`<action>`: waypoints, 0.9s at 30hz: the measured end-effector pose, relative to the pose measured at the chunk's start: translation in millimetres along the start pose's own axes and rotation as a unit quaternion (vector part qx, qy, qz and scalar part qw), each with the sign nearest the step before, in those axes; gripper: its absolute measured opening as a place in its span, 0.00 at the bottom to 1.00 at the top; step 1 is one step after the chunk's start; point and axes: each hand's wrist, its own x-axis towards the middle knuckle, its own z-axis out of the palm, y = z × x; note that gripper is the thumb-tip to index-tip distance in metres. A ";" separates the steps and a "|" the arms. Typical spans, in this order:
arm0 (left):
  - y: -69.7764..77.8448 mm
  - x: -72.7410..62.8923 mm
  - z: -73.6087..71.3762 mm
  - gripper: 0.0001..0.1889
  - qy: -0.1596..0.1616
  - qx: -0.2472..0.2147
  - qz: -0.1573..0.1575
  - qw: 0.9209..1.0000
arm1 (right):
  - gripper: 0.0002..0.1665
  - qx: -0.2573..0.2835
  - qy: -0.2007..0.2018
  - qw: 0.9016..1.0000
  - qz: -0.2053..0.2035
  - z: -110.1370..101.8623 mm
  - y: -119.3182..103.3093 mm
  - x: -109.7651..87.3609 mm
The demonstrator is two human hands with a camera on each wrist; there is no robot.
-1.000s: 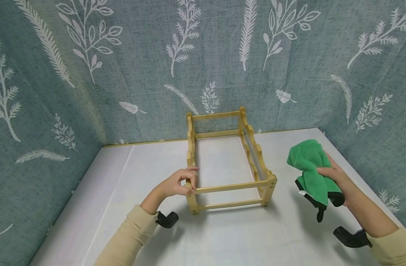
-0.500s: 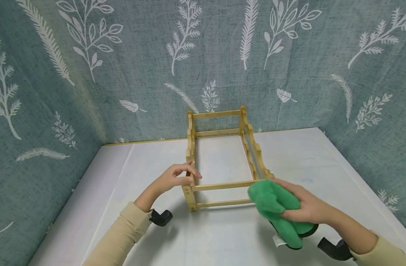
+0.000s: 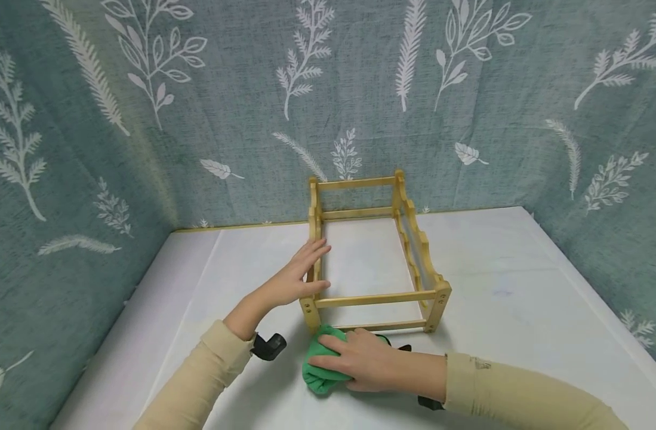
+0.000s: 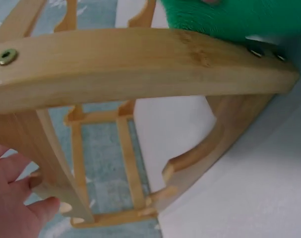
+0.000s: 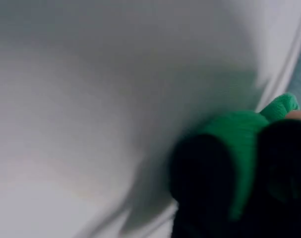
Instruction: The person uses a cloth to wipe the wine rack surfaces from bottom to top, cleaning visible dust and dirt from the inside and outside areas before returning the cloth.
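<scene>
In the head view a light wooden rack (image 3: 376, 300) with notched side rails stands in the middle of the table. My left hand (image 3: 285, 283) lies across its left rail near the front corner, fingers and thumb spread and fairly straight. In the left wrist view that hand (image 4: 14, 198) is beside a wooden side piece (image 4: 51, 153). My right hand (image 3: 367, 361) grips a bunched green cloth (image 3: 322, 373) with black edging, right at the rack's front left leg. In the right wrist view the cloth (image 5: 234, 131) shows close over the white surface, partly covered by dark blurred shapes.
A white-covered table (image 3: 499, 334) extends around the rack. Behind and at both sides hangs a blue-green curtain (image 3: 242, 89) with white leaf prints, close to the rack's far end. Black camera mounts (image 3: 268, 346) sit at the wrists.
My right hand has carried the green cloth leftward from the table's right side to the rack's front left leg. My left hand has gone from pinching the front corner to spread fingers farther up the rail.
</scene>
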 end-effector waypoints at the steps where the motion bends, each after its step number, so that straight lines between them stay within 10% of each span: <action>1: 0.1 0.0 -0.1 0.37 -0.002 -0.001 0.001 1.000 | 0.40 -0.010 -0.002 1.000 0.000 2.8 -1.1 4.4; 12: -4.4 0.0 0.7 0.36 -0.012 -0.032 0.008 0.999 | 0.41 -0.040 -0.015 0.999 0.033 4.8 -1.2 -7.6; 27: -5.1 2.0 3.4 0.34 -0.015 -0.037 0.008 0.999 | 0.41 0.024 -0.033 0.987 0.156 -7.0 13.0 -91.0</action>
